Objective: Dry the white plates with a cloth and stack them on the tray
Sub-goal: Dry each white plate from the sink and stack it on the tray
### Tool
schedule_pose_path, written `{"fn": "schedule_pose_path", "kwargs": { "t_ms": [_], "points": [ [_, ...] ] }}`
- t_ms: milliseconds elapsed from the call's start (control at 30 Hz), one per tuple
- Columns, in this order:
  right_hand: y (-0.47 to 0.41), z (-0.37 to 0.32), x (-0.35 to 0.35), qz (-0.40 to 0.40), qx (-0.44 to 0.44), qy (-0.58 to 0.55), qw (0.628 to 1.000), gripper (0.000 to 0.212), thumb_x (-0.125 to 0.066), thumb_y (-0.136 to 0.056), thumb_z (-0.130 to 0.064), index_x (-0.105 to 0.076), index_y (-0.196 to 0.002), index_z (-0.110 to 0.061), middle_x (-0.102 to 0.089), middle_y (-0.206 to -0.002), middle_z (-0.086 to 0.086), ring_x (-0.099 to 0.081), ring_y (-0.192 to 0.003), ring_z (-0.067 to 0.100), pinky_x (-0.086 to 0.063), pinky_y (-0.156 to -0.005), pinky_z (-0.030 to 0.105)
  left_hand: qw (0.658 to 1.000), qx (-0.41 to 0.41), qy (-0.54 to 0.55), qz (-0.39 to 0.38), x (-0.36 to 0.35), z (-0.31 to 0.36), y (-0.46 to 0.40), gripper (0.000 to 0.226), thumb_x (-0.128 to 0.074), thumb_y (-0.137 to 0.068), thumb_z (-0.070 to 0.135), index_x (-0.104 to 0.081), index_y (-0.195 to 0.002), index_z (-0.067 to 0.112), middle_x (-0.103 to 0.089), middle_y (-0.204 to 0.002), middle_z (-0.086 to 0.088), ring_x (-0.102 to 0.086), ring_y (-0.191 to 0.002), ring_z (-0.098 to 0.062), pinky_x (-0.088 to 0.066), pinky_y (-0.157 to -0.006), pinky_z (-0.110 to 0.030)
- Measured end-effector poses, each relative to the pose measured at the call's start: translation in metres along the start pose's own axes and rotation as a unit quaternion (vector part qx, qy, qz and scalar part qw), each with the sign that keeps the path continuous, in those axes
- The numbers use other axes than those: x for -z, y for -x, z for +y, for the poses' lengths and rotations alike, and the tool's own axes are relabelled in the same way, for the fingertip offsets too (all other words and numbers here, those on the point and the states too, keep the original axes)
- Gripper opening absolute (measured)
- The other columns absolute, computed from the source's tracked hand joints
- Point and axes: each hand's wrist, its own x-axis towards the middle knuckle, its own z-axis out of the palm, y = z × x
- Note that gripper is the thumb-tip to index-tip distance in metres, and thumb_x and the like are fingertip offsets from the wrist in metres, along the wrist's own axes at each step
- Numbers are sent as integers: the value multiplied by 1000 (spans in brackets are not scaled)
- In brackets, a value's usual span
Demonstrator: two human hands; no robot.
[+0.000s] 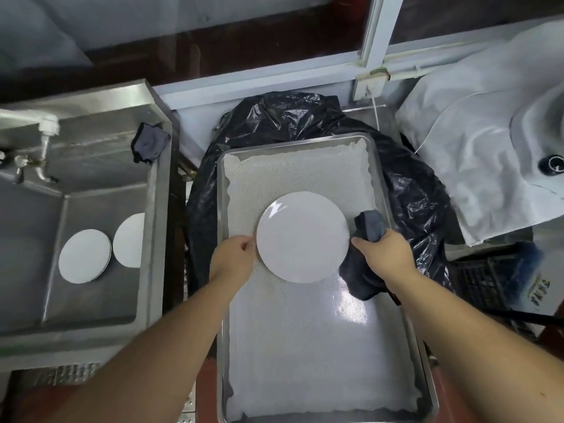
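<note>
A round white plate [302, 236] lies over the lined metal tray [377, 166], near its middle. My left hand [235, 257] pinches the plate's left rim. My right hand [386, 254] touches the plate's right rim and grips a dark grey cloth [370, 227], which hangs down below the hand. More white plates [84, 256] lie in the steel sink [100, 209] on the left, one [129, 239] partly hidden by the sink wall.
A second dark cloth [149, 145] is draped on the sink's back right corner, and a tap [45, 138] stands at its left. A black plastic bag [421, 209] lies under the tray. White sheeting [476, 148] covers things at the right.
</note>
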Motion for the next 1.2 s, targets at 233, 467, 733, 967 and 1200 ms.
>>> {"fn": "schedule_pose_path", "kwargs": {
  "t_ms": [233, 467, 733, 967, 1200],
  "points": [
    [23, 11, 20, 6, 12, 52, 999, 29, -75, -92, -37, -66, -100, -11, -70, -92, 8, -66, -87, 31, -50, -72, 36, 999, 32, 13, -4, 10, -16, 49, 26, -56, -106, 33, -71, -123, 21, -70, -104, 5, -66, -87, -13, -60, -75, -32],
    [77, 5, 20, -1, 94, 206, 974, 10, -62, -90, -19, -59, -84, -12, -65, -79, 8, -54, -64, 17, -36, -51, 29, 999, 40, 12, -1, 29, -42, 105, 37, -50, -102, 31, -67, -125, 8, -72, -124, -10, -69, -108, -28, -50, -76, -30],
    [185, -37, -46, -42, 209, 363, 907, 18, -43, -79, -15, -58, -87, -22, -67, -73, -3, -62, -66, 19, -44, -54, 29, 999, -22, -49, 9, 72, -132, 165, 46, -51, -103, 43, -56, -147, 29, -56, -146, -1, -60, -126, -24, -52, -104, -38],
    [304, -61, -159, -51, 342, 442, 828, 13, -52, -89, -18, -58, -97, -27, -71, -95, 1, -64, -79, 23, -50, -66, 31, 994, -7, -88, 67, 134, -264, 244, 48, -52, -102, 46, -54, -148, 30, -55, -149, 0, -57, -131, -27, -51, -101, -41],
    [398, -99, -279, -106, 468, 484, 732, 30, -59, -95, -26, -62, -125, -22, -69, -117, 3, -68, -101, 26, -52, -77, 33, 986, 56, -100, 124, 194, -368, 308, 44, -50, -101, 45, -56, -141, 29, -60, -138, 0, -59, -123, -27, -57, -96, -46]
  ]
}}
